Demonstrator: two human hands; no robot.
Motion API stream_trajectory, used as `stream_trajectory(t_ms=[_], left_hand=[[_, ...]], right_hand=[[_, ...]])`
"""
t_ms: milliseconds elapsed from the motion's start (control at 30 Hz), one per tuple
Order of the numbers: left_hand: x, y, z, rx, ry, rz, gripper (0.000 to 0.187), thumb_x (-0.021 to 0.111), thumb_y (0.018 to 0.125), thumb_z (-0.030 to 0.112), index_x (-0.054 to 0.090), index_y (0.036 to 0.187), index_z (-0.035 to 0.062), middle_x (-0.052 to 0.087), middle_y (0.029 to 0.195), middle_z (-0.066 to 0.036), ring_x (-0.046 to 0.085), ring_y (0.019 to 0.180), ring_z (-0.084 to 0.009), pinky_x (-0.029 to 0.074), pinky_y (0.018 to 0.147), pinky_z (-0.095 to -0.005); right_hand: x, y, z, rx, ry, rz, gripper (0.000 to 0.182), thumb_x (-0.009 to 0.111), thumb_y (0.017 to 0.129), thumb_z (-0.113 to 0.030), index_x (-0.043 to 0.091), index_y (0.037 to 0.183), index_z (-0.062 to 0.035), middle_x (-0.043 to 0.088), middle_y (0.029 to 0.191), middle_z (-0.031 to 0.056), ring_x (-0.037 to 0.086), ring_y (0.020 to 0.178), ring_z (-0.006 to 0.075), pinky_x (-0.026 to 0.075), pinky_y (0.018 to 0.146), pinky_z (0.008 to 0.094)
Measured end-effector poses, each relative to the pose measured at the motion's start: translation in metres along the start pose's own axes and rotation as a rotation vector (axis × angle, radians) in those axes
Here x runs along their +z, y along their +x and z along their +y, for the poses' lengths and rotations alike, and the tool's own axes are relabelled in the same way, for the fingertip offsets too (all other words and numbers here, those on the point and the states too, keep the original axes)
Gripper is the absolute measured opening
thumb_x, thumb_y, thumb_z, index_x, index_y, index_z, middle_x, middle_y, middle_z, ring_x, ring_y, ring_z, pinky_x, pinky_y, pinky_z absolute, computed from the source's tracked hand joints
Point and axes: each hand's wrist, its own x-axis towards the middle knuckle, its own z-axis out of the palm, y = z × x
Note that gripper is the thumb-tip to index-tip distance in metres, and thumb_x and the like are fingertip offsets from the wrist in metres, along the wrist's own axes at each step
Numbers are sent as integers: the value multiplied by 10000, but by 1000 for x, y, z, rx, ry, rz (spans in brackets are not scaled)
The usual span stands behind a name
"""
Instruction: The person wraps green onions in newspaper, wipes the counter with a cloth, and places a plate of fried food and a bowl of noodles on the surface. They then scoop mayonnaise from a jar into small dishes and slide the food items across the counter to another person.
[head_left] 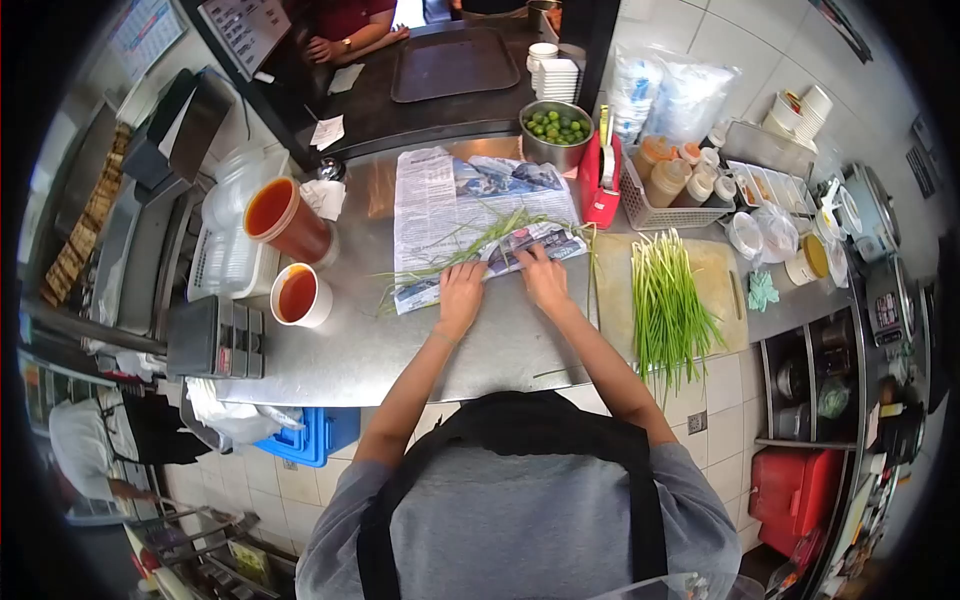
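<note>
A sheet of newspaper [440, 195] lies spread on the steel counter [340, 355], with a few thin green stalks [470, 245] strewn across its near part. My left hand [460, 292] presses on the paper's near edge, fingers bent over the fold. Beside it, my right hand [542, 272] grips the same folded edge a little further right. A pile of trimmed green stalks [665, 300] rests on a wooden cutting board [612, 300] to the right of both hands.
Two containers of orange-red liquid [285, 220] [298, 295] stand at the left. A steel bowl of limes [556, 128], a red holder [600, 180] and a basket of bottles [675, 185] sit at the back. Another person's hands [335, 45] rest behind a dark tray [455, 65].
</note>
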Motion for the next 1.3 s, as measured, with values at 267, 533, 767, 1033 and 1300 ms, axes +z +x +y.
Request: stream_trajectory(t_ms=[267, 533, 767, 1033, 1300], left_hand=[[-52, -28, -16, 107, -129, -219, 137, 547, 768, 100, 630, 877, 103, 600, 813, -56, 591, 811, -236, 461, 713, -372], [-71, -49, -5, 102, -78, -205, 240, 542, 729, 55, 611, 951, 111, 585, 896, -38, 556, 885, -238, 434, 773, -373], [-59, -56, 28, 87, 229, -143, 487, 543, 718, 85, 530, 1188, 213, 483, 943, -111, 488, 888, -287, 413, 772, -437], [-34, -50, 56, -83, 191, -124, 541, 679, 701, 298, 484, 1163, 97, 460, 1051, -149, 425, 1035, -322, 337, 890, -507], [-29, -66, 32, -154, -180, -99, 328, 557, 792, 68, 466, 1106, 35, 471, 1142, -168, 369, 1209, -337, 216, 1030, -527]], right_hand=[[-70, -4, 48, -68, 524, 141, 276, 707, 688, -142, 655, 942, -47, 629, 1010, 159, 595, 953, 300, 462, 831, 374], [-22, -22, 92, 206, -62, -106, 217, 603, 695, -69, 619, 901, -2, 611, 940, 214, 593, 908, 381, 483, 778, 444], [-92, -5, 33, 229, -186, -41, 220, 671, 658, -98, 616, 842, 9, 616, 865, 240, 599, 859, 379, 492, 744, 440], [-7, 16, -74, -275, -188, 31, 122, 544, 751, -105, 646, 778, -43, 646, 771, 160, 657, 709, 305, 528, 581, 395], [-107, -12, -86, -349, 105, 126, 139, 589, 748, -81, 644, 843, 3, 634, 796, 159, 636, 767, 311, 495, 662, 404]])
